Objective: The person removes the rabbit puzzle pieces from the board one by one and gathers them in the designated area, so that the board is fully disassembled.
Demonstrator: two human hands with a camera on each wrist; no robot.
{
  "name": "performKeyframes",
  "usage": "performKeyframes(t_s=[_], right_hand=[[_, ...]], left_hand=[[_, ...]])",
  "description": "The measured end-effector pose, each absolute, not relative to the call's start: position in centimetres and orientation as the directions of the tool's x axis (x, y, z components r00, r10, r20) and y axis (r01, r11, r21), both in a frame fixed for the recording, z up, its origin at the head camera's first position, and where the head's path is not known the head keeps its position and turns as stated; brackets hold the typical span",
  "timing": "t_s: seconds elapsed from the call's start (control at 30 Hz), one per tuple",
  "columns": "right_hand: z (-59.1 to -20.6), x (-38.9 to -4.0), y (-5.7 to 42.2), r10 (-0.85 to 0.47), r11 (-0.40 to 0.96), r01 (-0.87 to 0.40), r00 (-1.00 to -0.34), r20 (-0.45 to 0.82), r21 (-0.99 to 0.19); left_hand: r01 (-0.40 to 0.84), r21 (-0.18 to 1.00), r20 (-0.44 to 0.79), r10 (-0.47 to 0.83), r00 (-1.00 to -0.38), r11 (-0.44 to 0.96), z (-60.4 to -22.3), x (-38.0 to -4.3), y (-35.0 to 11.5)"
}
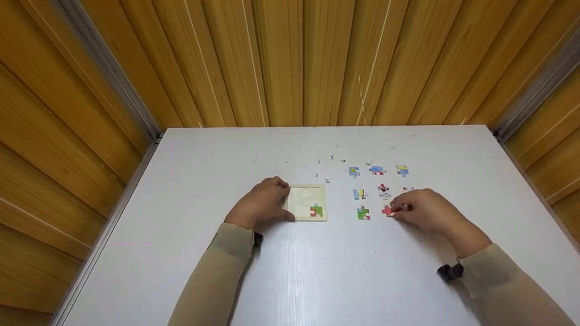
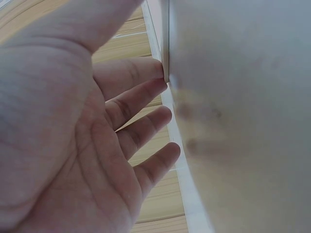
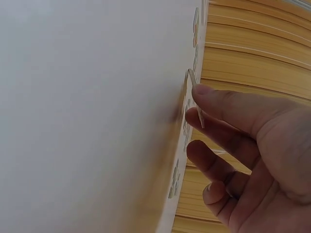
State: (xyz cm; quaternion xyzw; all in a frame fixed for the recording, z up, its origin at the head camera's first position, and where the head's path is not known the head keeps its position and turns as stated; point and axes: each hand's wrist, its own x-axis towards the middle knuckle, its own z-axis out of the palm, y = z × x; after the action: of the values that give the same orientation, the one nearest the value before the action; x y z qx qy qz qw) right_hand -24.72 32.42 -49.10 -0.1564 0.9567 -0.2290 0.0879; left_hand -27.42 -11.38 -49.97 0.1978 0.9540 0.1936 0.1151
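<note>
A small square puzzle tray (image 1: 326, 203) with a pale wooden rim lies on the white table. In its lower right corner sits a green and red puzzle piece (image 1: 316, 210). My left hand (image 1: 263, 203) holds the tray's left side, thumb at the near corner and fingers at the far one; in the left wrist view its fingertips meet the tray's edge (image 2: 166, 43). Between thumb and forefinger, my right hand (image 1: 426, 210) pinches a red puzzle piece (image 1: 387, 211), seen edge-on and tilted up from the table in the right wrist view.
Several loose pieces lie right of the tray, among them a green one (image 1: 363, 213), a dog-face piece (image 1: 384, 190) and a blue one (image 1: 376, 170). Dark specks mark the table (image 1: 290, 271) behind the tray. Wood-pattern panels (image 1: 317, 63) stand along the back and sides.
</note>
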Motion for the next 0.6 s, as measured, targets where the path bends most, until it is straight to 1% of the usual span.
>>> performKeyframes(t_s=[0.3,0.5,0.6], right_hand=[[-48.99,-24.90,32.19,-0.384,0.856,-0.312,-0.917,-0.105,-0.412],[-49.09,-24.86,32.24,-0.422,0.851,-0.370,-0.904,-0.066,-0.373],[-49.15,-24.85,32.21,-0.424,0.849,-0.372,-0.904,-0.063,-0.376]], left_hand=[[0.333,0.427,-0.140,0.426,-0.894,0.841,-49.92,-27.38,-11.47],[0.406,0.428,-0.083,0.483,-0.872,0.807,-49.99,-27.35,-11.64],[0.412,0.427,-0.078,0.487,-0.870,0.805,-50.03,-27.38,-11.65]])
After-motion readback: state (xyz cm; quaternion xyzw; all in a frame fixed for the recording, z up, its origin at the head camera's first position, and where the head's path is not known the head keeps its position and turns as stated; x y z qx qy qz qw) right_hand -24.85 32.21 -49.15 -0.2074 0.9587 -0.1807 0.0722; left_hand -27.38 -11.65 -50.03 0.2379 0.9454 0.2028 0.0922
